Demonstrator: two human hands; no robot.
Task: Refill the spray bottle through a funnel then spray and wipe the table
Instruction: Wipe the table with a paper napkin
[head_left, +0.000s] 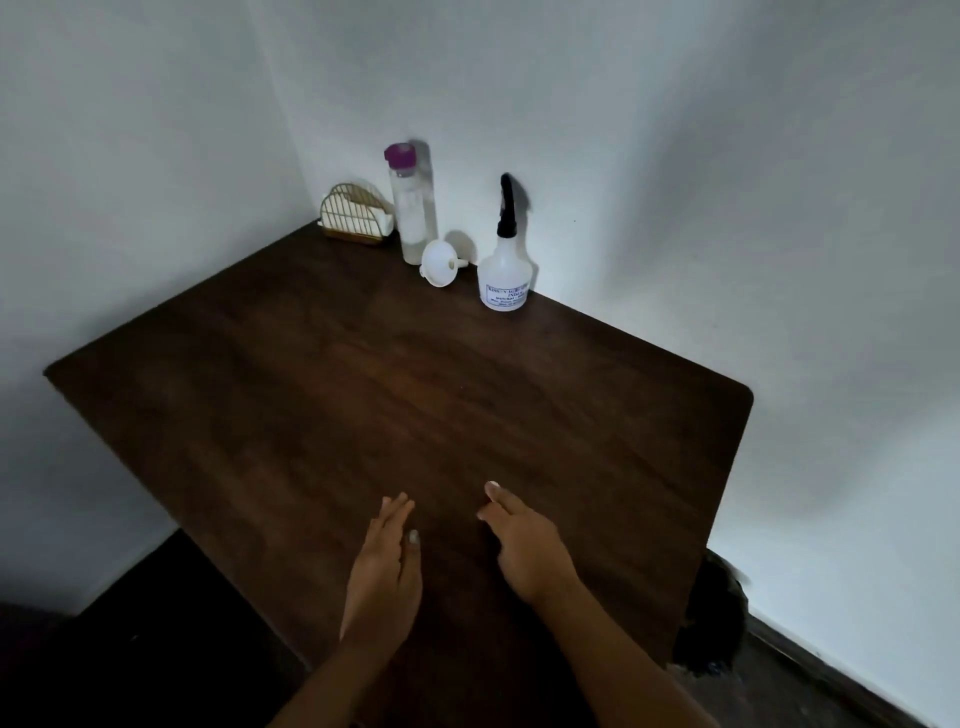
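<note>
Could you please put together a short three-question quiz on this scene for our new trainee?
1. True or false: the funnel already sits in the neck of the spray bottle.
2. Multiple choice: which stands nearest the wall corner? A) spray bottle B) napkin holder C) funnel
3. Fill in: the left hand and the right hand each hold ____.

Key
1. False: the funnel lies on its side on the table, left of the spray bottle, whose black spray head is on.
2. B.
3. Nothing: both hands are open, fingers straight, at the table's near edge.
</note>
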